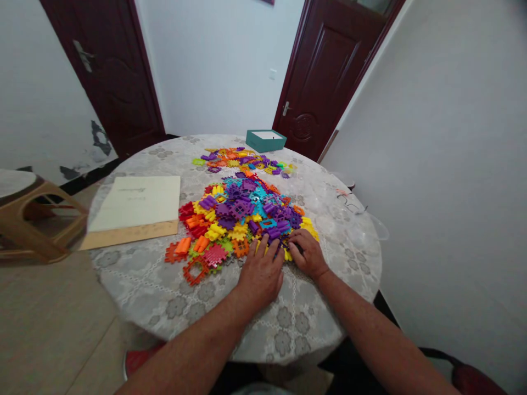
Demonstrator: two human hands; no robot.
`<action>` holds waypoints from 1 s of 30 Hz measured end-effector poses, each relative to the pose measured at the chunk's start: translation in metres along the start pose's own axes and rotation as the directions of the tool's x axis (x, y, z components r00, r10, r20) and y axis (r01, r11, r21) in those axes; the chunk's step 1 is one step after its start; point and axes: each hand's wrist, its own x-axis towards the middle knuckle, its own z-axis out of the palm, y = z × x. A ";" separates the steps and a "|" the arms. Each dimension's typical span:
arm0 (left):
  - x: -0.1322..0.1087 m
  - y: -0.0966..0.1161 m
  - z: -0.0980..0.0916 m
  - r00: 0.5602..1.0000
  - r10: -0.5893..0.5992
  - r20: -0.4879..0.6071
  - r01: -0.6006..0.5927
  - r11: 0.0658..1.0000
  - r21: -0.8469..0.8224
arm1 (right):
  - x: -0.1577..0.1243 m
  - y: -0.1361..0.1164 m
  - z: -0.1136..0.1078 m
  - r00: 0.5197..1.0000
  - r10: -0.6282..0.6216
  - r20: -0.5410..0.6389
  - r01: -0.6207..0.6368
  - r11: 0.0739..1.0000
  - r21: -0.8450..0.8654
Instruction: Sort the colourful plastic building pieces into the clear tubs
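A heap of colourful plastic building pieces (236, 211) rises in the middle of the table, with notched flat plates and ribbed tube-like pieces in purple, yellow, red, orange, blue and green. My left hand (261, 274) lies at the heap's near edge, palm down, its fingers stretched and apart over purple and yellow pieces. Just right of it, my right hand (308, 252) has its fingers curled against the heap's near right side. What lies in those fingers, if anything, is hidden. An orange square frame piece (195, 270) and a pinkish-red plate (214, 255) lie left of my hands.
The round table wears a patterned cloth (284, 329). Behind the heap lie more loose pieces (234, 163) and a green box (266, 142). A paper-covered board (140, 200) is at left, clear plastic (325, 192) at right. A stool (45, 230) stands beyond the left edge.
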 end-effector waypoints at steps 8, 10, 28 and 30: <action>0.000 0.001 -0.007 0.999 0.006 0.032 -0.006 1.000 -0.016 | 0.000 0.000 -0.002 1.000 -0.014 0.021 0.013 1.000 0.009; 0.000 0.001 -0.008 0.999 0.004 0.036 -0.003 1.000 -0.016 | 0.000 0.000 -0.002 1.000 -0.009 0.027 0.009 1.000 0.009; -0.013 -0.004 -0.046 0.992 -0.109 -0.071 0.111 0.993 0.031 | -0.002 0.010 0.000 1.000 -0.021 0.017 0.022 0.998 -0.060; -0.029 -0.013 -0.058 0.957 -0.230 -0.175 0.249 0.964 0.096 | -0.003 0.010 -0.001 1.000 -0.022 -0.002 0.022 0.998 -0.059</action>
